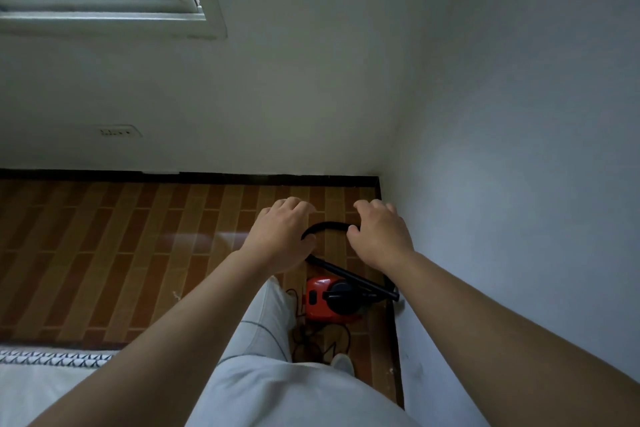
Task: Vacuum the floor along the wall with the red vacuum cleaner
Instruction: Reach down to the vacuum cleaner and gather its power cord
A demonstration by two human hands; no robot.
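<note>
The left hand [282, 236] and right hand [379, 236], at frame centre, each curl around the black hose [329, 226]. The vacuum [320, 298] stands on the floor [104, 253] just below them, near the right wall [519, 184].

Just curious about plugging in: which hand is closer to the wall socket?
Left. The left hand grips the black hose, right of and below the socket; the right hand grips it farther right, beside the side wall.
</note>
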